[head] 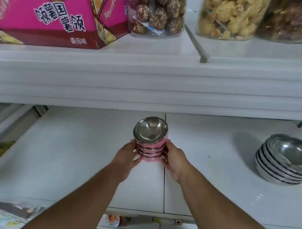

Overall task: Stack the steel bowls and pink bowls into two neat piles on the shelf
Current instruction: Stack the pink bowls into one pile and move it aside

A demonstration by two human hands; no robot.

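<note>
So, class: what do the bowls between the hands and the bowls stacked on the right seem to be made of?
Pink bowl stack: glossy pink outside, perhaps plastic or coating; mirror-like inside suggests polished steel. Steel bowl stack: bare shiny metal with bright reflections, likely stainless steel.

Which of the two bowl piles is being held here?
The pink pile, mid-shelf: the left hand and right hand clasp its sides. The steel pile sits untouched at the far right.
</note>
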